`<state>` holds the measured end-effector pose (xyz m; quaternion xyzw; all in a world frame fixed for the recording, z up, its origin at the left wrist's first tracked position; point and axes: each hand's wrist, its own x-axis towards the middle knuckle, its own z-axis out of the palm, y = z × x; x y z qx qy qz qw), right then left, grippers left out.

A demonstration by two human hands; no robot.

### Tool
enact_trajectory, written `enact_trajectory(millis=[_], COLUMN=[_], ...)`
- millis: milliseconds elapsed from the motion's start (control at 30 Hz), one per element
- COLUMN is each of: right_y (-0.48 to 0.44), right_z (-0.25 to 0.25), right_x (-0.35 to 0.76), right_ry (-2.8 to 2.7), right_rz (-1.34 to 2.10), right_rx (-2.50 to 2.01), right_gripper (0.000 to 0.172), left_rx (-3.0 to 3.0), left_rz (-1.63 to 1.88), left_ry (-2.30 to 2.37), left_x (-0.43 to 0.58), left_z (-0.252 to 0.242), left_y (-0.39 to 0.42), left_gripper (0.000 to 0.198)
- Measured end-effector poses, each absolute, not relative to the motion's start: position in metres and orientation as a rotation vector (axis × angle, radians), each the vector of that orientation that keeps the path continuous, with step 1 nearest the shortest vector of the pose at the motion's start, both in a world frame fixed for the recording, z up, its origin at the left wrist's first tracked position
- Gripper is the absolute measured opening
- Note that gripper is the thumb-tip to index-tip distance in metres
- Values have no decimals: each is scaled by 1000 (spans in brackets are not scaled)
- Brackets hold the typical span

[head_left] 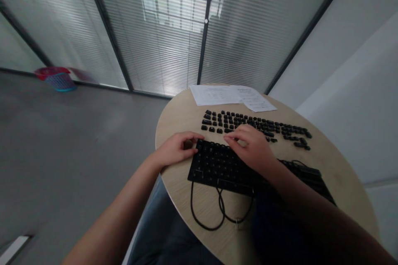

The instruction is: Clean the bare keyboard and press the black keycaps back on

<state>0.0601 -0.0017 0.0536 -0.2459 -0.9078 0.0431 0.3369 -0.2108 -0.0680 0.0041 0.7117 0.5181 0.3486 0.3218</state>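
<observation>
A black keyboard (214, 163) lies on the round table, most of its visible left part stripped of keycaps. At its upper left corner my left hand (175, 148) grips the edge between thumb and fingers. Over the keyboard's top edge, my right hand (250, 145) is closed in a pinch; whatever sits between its fingertips is too small to make out. Loose black keycaps (214, 124) are laid out in rows just beyond the keyboard. My right hand and forearm cover part of the keyboard and some of the keycaps.
Printed paper sheets (217, 95) lie at the far side of the wooden table (174, 122). A looped black cable (207, 228) hangs toward the near edge. On the floor to the left stands a red and blue basket (60, 79). Glass panels with blinds (161, 49) rise behind.
</observation>
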Motion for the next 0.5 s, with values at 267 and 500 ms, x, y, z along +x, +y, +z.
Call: enact_trajectory(millis=[267, 500], right_y=[-12, 20], right_z=[129, 60], right_x=[154, 282], right_ry=[-2076, -1246], right_rz=[-217, -327], right_rx=[-902, -1234], right_gripper=[15, 14], left_rx=[1868, 1972], left_rz=[938, 940], left_ry=[1401, 1398], left_x=[-215, -211], left_z=[4, 8], left_y=[-63, -67], left_gripper=[41, 34])
